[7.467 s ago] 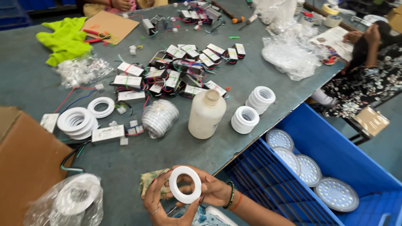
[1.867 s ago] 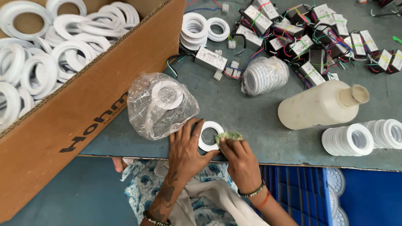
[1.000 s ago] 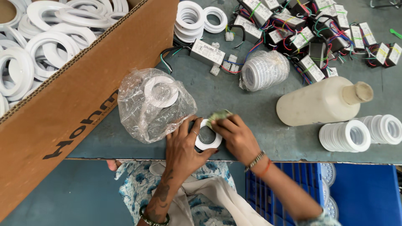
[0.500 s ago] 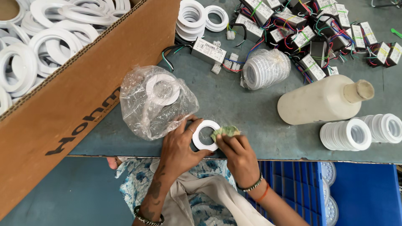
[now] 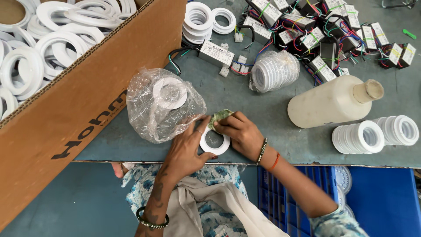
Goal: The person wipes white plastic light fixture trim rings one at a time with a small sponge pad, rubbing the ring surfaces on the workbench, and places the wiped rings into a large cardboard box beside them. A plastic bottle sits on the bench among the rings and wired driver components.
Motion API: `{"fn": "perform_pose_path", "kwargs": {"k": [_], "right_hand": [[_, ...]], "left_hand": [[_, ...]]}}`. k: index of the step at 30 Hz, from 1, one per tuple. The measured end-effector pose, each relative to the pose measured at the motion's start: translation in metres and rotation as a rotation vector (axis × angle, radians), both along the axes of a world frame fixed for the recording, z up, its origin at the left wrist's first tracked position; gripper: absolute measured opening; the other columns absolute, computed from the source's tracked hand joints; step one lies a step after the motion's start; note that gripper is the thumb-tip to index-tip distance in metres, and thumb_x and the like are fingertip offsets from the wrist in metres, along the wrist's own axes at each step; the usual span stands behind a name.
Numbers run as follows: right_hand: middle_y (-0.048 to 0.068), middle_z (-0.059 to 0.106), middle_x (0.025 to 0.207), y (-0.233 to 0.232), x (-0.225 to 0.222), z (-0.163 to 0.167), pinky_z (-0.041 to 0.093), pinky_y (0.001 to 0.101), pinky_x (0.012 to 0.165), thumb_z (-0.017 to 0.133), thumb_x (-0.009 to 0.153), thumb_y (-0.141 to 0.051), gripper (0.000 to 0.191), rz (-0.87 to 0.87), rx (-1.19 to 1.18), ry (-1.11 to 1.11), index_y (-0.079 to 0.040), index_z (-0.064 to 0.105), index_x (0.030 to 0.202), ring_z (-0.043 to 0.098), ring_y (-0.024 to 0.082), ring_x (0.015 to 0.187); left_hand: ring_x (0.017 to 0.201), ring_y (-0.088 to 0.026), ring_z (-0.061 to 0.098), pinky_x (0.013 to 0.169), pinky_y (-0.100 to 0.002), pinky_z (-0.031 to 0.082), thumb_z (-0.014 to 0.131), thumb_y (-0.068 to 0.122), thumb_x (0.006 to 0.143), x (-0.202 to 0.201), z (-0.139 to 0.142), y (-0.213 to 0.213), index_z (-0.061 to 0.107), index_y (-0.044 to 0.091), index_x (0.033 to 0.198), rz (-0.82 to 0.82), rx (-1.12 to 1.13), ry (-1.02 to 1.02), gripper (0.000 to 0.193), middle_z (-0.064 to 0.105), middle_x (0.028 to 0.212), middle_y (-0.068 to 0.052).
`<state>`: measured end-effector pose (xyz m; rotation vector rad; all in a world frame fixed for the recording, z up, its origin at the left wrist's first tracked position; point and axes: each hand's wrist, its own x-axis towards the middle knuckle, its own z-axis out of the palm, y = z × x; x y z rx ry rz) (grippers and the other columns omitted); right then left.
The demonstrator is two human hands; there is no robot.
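A white plastic ring (image 5: 215,143) lies flat near the front edge of the grey-green table (image 5: 272,114). My left hand (image 5: 189,147) rests on its left side and holds it down. My right hand (image 5: 239,134) presses a small crumpled green cloth (image 5: 219,116) against the ring's far rim. Just left of my hands lies a clear plastic bag (image 5: 164,105) with white rings inside.
A large cardboard box (image 5: 79,101) full of white rings stands at the left. A white plastic bottle (image 5: 333,102) lies on its side to the right, with stacks of rings (image 5: 372,135) below it. Wired driver units (image 5: 333,35) crowd the far side. A blue crate (image 5: 351,197) sits below the table edge.
The view swung from the table's far side to the box side. Over the last second my hands stayed on the ring, and the cloth shifted slightly around its rim.
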<state>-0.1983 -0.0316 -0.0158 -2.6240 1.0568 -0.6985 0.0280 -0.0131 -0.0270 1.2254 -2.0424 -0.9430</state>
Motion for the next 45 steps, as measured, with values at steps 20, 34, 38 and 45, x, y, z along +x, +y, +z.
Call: {"fn": "perform_pose_path", "kwargs": {"k": [20,34,38,45], "right_hand": [[0.008,0.066,0.11,0.035,0.003,0.005,0.055,0.038,0.09,0.067,0.07,0.005,0.05,-0.191,0.014,0.066,-0.003,0.074,0.119,0.06,0.029,0.102],[0.007,0.067,0.116,0.074,0.001,0.009,0.056,0.0368,0.089,0.067,0.067,0.006,0.056,-0.247,-0.001,0.163,-0.002,0.073,0.122,0.061,0.028,0.104],[0.009,0.065,0.114,0.057,0.004,0.011,0.057,0.0376,0.086,0.068,0.068,-0.001,0.054,-0.17,-0.03,0.181,0.001,0.072,0.122,0.06,0.03,0.102],[0.009,0.062,0.107,0.036,0.01,0.009,0.058,0.0354,0.084,0.067,0.077,-0.006,0.045,-0.088,-0.112,0.242,0.004,0.07,0.121,0.06,0.027,0.1]], "left_hand": [[0.128,-0.033,0.051,0.102,-0.051,0.036,0.096,0.033,0.055,-0.022,-0.009,0.018,0.057,0.008,0.136,0.186,0.078,-0.048,0.093,0.056,0.135,-0.009],[0.126,-0.033,0.054,0.101,-0.048,0.042,0.094,0.034,0.058,-0.018,-0.002,0.016,0.061,0.011,0.134,0.205,0.079,-0.042,0.086,0.057,0.134,-0.01],[0.127,-0.034,0.053,0.1,-0.049,0.04,0.094,0.034,0.056,-0.017,-0.002,0.017,0.061,0.01,0.134,0.204,0.043,-0.054,0.088,0.057,0.135,-0.011],[0.127,-0.032,0.054,0.102,-0.05,0.04,0.093,0.034,0.058,-0.017,-0.006,0.017,0.062,0.011,0.134,0.207,0.024,-0.058,0.086,0.058,0.133,-0.01]]}}
